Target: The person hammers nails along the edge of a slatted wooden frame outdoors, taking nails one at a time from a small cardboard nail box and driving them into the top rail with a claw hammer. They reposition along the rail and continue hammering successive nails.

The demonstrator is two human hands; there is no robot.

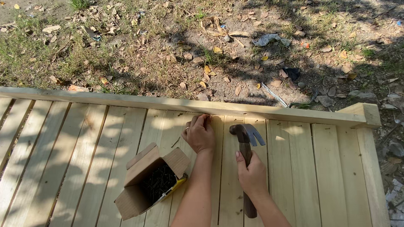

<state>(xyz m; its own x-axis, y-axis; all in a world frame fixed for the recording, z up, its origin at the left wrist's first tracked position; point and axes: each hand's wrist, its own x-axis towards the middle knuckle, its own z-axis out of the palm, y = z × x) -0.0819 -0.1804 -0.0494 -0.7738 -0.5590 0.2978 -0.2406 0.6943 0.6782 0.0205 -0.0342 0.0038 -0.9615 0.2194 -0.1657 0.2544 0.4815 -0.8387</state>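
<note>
Head view: the right hand [252, 174] is wrapped tight around the dark handle of a claw hammer [246, 145], thumb laid up along the shaft. The hammer's head stands clear of the fist, lying on the pale slats of the wooden platform [328, 168] just short of the raised rail [168, 103] along the far edge, its forked claw pointing right; the butt of the handle sticks out behind the wrist toward the near edge. The head is dull grey metal, the handle brown and worn.

Just beside it to the left, the left hand [199, 133] has its fingertips pinched together against the boards right at the rail; what they nip is too small to make out.

Nearer the front edge, left of the forearms, an open cardboard box [145, 183] lies tilted on the slats, flaps spread, holding a dark tangle of nails [158, 183].
</note>
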